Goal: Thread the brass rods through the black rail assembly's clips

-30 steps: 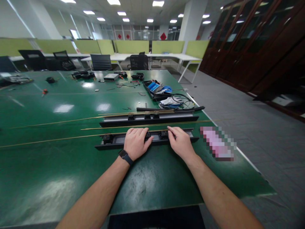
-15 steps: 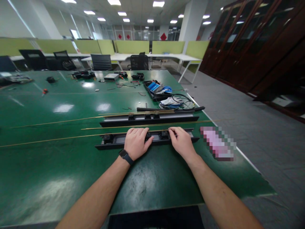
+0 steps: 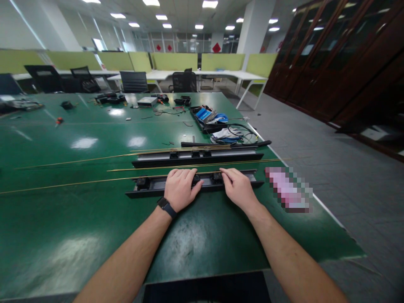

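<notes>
In the head view, a long black channel rail (image 3: 154, 193) with a grey inner strip lies across the table in front of me. Black blocks sit along it, one at the left end (image 3: 143, 183) and one beside my right fingertips (image 3: 216, 177). My left hand (image 3: 179, 188), with a dark watch on its wrist, is curled over the rail's middle, thumb and fingers around a partly covered black block (image 3: 196, 180). A thin brass-coloured rod (image 3: 94, 182) runs in from the left along the rail's far side. My right hand (image 3: 238, 187) pinches at the rod's line; its fingertips partly hide the contact.
Behind lies a second black rail (image 3: 158, 162) with more thin rods (image 3: 151, 168). Farther back are a black tray (image 3: 202, 124) of blue items, a glove (image 3: 227, 134) and coiled cable (image 3: 249, 134). A blurred pink object (image 3: 287, 189) lies near the table's right edge.
My right hand has shifted slightly left along the rail, its fingertips now closer to the right-hand black block. My left hand stays in place.
</notes>
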`<state>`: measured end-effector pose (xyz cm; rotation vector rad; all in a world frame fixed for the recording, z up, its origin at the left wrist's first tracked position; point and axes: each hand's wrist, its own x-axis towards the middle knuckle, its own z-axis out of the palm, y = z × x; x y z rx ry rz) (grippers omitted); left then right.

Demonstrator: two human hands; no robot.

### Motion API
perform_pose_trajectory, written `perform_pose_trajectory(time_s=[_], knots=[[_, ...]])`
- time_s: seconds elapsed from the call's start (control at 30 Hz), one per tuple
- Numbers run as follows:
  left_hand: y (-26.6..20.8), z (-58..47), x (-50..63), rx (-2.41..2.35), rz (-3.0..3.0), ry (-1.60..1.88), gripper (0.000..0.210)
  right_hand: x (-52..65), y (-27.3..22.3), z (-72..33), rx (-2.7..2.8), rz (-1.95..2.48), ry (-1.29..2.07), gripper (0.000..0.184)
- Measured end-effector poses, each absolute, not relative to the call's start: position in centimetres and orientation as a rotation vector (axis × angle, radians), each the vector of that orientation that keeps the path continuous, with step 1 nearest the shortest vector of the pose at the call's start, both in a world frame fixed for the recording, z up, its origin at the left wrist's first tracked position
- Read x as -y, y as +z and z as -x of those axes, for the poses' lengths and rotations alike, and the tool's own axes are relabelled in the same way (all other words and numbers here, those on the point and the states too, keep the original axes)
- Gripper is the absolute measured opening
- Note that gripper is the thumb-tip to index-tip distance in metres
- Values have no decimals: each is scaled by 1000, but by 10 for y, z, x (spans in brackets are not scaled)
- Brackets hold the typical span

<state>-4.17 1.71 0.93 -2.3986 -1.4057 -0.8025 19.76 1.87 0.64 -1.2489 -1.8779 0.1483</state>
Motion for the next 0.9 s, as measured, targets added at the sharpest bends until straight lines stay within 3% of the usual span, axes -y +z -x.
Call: perform_pose_trajectory(time_s=[0.9], knots=[[9, 42, -17, 1417, 2411, -798, 41, -14, 14, -199, 1770, 1326, 175, 26]])
